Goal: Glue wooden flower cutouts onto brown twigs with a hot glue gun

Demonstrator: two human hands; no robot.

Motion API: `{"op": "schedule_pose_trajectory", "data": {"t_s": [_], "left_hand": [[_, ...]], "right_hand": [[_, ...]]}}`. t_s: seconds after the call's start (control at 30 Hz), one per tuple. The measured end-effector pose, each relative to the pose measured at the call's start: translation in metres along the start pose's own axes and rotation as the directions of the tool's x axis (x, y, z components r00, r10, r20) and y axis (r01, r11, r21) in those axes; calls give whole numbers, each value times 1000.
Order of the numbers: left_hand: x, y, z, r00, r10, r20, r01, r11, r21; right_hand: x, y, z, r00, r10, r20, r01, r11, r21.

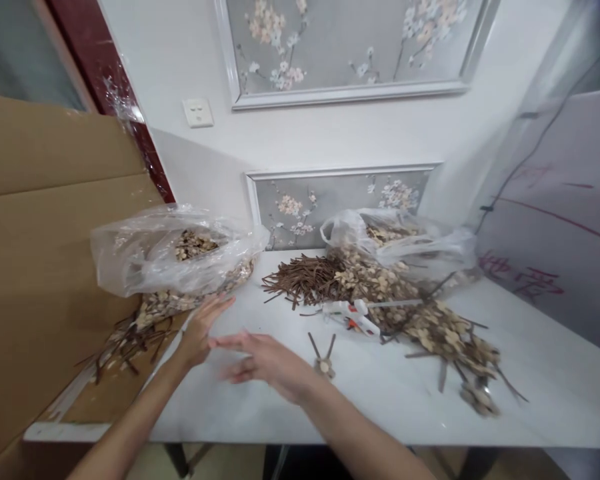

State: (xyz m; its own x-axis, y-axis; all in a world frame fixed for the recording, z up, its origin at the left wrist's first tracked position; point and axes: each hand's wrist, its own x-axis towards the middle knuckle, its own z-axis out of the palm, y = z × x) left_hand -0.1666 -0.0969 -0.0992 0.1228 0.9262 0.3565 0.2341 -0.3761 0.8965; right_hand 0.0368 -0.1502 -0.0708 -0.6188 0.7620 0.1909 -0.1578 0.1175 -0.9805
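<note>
My left hand hovers over the left part of the white table, fingers stretched out and nothing visible in them. Close beside it my right hand is smeared by motion, its fingers spread and seemingly bare. The right fingertips overlap the left palm in view; whether they touch I cannot tell. Right of my right hand lies a small flower-shaped piece with two brown sticks standing out like a V. Behind it rests a white glue gun with orange parts and a pale glue stick at its back.
Brown sticks are heaped at the table's back. A clear plastic bag spills pale wooden flowers on the right. Another plastic bag sits left, near stick pieces on cardboard. A tall cardboard box borders the left side.
</note>
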Motion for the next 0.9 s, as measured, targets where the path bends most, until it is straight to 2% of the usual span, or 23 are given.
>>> {"op": "schedule_pose_trajectory", "data": {"t_s": [0.03,0.07,0.1,0.13,0.17,0.2,0.23,0.27,0.3,0.33,0.43,0.5,0.6,0.67,0.77,0.9], "left_hand": [[5,5,4,994,-90,67,98,986,-131],[8,13,9,977,-159,144,193,946,-261],[9,22,17,960,-188,206,254,896,-364],[9,34,25,938,-199,283,322,800,-506],[8,46,35,921,-183,344,369,691,-622],[5,57,46,917,-146,371,381,595,-708],[3,69,57,908,-109,406,399,527,-751],[0,78,69,894,-79,440,418,496,-761],[-3,86,81,883,-58,465,428,506,-749],[-6,93,92,888,-37,459,399,559,-727],[-15,104,121,971,54,231,84,832,-549],[-21,109,134,987,123,101,-80,930,-358],[-29,116,143,982,176,75,-159,969,-190],[-32,120,144,975,203,91,-190,973,-135],[-34,122,143,960,253,120,-240,964,-114],[-34,120,139,919,366,146,-366,930,-34]], "right_hand": [[-18,6,-16,999,47,-25,-47,999,-5],[-35,14,-32,986,45,-159,-56,996,-64],[-53,22,-47,940,6,-341,-60,987,-149],[-68,30,-60,860,-66,-506,-70,967,-245],[-82,36,-71,814,-96,-573,-98,949,-299],[-94,41,-80,790,-105,-604,-127,936,-328],[-103,42,-86,771,-113,-626,-148,925,-349],[-110,41,-89,766,-112,-633,-164,919,-360],[-116,36,-91,758,-117,-642,-171,914,-368],[-119,28,-91,744,-133,-655,-168,912,-375],[-121,-6,-83,710,-220,-669,-74,921,-381],[-119,-28,-74,701,-309,-642,65,925,-375],[-114,-50,-59,706,-404,-581,249,910,-331],[-111,-55,-51,689,-437,-578,306,898,-316],[-107,-55,-44,654,-469,-593,319,882,-346],[-102,-53,-43,680,-448,-580,293,892,-344]]}}
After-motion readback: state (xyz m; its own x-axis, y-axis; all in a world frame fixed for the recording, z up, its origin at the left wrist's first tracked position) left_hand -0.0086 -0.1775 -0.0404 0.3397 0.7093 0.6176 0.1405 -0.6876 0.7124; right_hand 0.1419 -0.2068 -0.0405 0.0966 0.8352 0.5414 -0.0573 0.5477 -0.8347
